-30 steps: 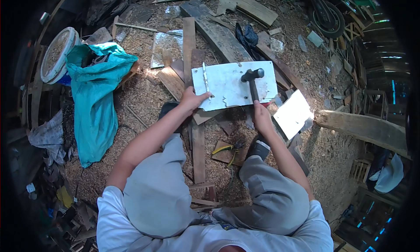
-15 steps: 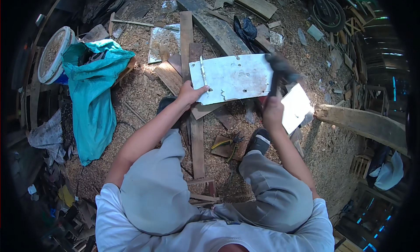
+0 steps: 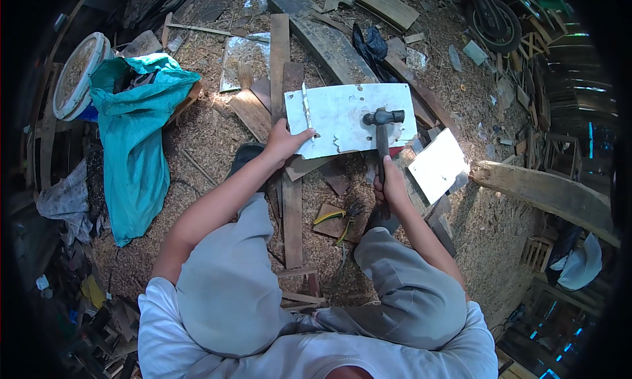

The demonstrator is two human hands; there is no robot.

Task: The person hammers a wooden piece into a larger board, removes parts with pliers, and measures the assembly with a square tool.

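Note:
A white sheet panel (image 3: 339, 109) with several small holes and a ragged lower edge lies in front of me over pieces of wood. My left hand (image 3: 286, 142) grips its lower left corner, the thumb on top and the fingers underneath, out of sight. Close to the thumb, a thin pale strip (image 3: 306, 106) stands along the panel's left end. Wrapped round the handle of a hammer (image 3: 384, 119), my right hand (image 3: 393, 187) is closed. The hammer's head is over the right half of the panel; whether it touches cannot be made out.
Yellow-handled pliers (image 3: 330, 216) lie on a small board between my feet. A second white panel (image 3: 438, 165) rests at the right, beside a long timber (image 3: 543, 191). To the left stand a teal sack (image 3: 135, 149) and a white bucket (image 3: 82, 76). Wood shavings cover the ground.
The hammer has moved left and down from the panel's right edge, and its blur is gone. My right hand has come slightly left and nearer. My left hand keeps its hold on the panel.

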